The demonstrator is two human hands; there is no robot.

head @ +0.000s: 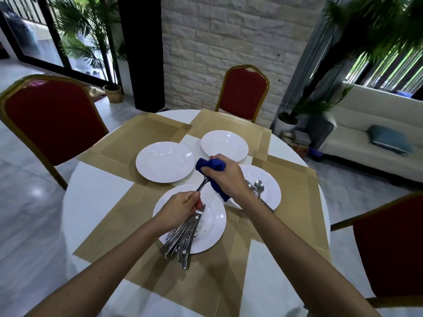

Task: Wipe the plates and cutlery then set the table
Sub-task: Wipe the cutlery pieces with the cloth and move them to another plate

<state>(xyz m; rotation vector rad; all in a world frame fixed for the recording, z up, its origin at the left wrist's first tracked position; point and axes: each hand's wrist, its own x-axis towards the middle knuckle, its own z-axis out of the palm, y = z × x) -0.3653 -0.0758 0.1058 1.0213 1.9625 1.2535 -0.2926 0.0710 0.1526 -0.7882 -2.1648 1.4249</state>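
**Wiping the cutlery, one piece at a time**

My left hand (180, 208) pinches the handle of one piece of cutlery (202, 185) and holds it up over the near plate (215, 227). My right hand (223, 178) is closed around the blue cloth (209, 166). The cloth wraps the head of the piece, so I cannot tell if it is a spoon or a fork. One end of the cloth hangs down under my right hand.

The pile of cutlery (180, 241) lies on the near plate, with the handles reaching over its rim onto the beige mat (206, 282). Small reddish specks show on this plate beside the pile. Two spoons (258, 187) lie apart on the right plate (273, 197); I judge these are the ones already wiped. The left plate (164, 161) and the far plate (225, 145) carry nothing. All four plates sit close together in the middle of the round table (96, 200), not in front of the red chairs (52, 124).

So I think the task is in its early part: the wiping of cutlery is in hand, most of the pile is not done, and the setting is not begun. The next move, as I judge it, is to draw the piece through the cloth, lay it beside the two spoons, and take another from the pile. The pile is tangled, so one handle must be picked with care, or the others may slide off the rim
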